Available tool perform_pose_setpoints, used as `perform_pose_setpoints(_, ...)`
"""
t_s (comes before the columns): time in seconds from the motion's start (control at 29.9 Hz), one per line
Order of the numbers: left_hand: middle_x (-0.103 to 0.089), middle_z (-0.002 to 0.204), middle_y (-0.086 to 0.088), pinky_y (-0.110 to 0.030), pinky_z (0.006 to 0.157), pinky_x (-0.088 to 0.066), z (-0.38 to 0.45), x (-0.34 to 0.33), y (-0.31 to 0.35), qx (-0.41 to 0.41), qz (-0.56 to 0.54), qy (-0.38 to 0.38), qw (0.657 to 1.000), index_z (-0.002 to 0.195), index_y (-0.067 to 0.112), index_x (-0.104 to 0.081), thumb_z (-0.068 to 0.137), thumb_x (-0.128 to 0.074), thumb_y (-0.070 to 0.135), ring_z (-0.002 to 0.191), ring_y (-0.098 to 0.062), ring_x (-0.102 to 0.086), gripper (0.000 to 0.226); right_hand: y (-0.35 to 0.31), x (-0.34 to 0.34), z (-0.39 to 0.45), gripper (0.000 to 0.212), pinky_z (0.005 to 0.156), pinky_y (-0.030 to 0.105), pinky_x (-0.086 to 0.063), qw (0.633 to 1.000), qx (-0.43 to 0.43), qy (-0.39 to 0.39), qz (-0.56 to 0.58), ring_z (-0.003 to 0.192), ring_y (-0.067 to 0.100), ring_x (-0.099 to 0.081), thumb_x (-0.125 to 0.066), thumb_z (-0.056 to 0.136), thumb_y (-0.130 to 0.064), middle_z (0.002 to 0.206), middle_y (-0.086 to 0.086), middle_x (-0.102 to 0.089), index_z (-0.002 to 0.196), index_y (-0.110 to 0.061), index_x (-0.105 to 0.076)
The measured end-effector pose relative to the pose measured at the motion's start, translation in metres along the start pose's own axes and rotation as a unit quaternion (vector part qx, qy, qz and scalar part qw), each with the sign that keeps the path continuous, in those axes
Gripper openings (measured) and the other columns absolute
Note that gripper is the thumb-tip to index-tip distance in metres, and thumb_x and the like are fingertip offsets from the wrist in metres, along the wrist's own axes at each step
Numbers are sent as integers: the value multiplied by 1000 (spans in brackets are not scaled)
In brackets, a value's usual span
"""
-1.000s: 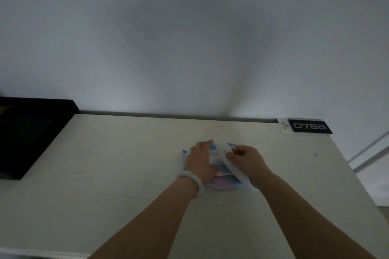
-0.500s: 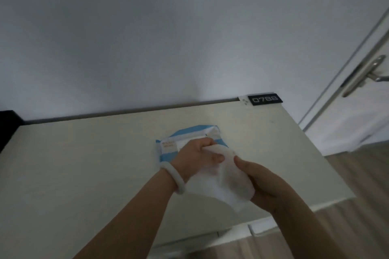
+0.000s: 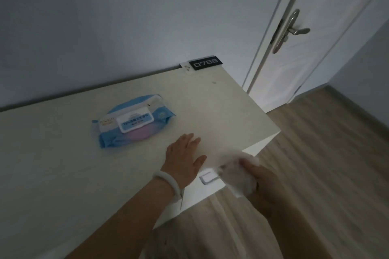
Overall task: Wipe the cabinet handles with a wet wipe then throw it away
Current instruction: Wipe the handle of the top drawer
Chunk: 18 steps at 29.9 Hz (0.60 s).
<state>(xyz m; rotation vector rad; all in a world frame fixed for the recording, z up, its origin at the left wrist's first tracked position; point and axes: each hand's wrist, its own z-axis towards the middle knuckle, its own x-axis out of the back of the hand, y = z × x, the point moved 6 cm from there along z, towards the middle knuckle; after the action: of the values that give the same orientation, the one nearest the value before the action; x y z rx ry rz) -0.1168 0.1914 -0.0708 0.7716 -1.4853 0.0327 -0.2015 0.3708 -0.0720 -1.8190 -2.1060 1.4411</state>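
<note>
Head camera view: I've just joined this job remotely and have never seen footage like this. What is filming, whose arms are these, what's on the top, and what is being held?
There is no machine here. A person wears one wide-angle camera on the head, looking forward and down, so the two bare arms coming in from the bottom are the wearer's own.

The left hand, with a pale bangle at the wrist, lies flat with straight fingers on the cabinet top. The right hand has its grip curled round a crumpled white wet wipe, pressed against the right end of a cabinet handle just below the top's front edge.

On the top lie a blue pack of wipes and, at the far corner, a small black plate reading 0788. Beyond stands a white door over wood flooring.
</note>
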Motion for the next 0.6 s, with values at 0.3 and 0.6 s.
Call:
perform_pose_setpoints(0.3, -16, 159, -4, -52, 116, -15, 1, -45, 20, 11, 196, -22, 980, 150, 30, -18, 86, 16, 61, 147, -28, -17, 80, -33, 119, -6, 22, 81, 30, -50, 948, 227, 212, -69, 99, 19, -63, -51, 98, -14, 105, 1, -66, 117, -12, -61)
perform_pose_setpoints(0.6, -8, 160, 5, -42, 120, -8, -10, -27, -12, 0, 214, 22, 977, 151, 30, -12, 92, 6, 55, 148, -16, -9, 67, 43, 36, 39, 50, 107, 29, -38, 867, 199, 2, -457, 126, 14, -45, -46, 99, -32, 137, 0, -45, 142, -10, -35)
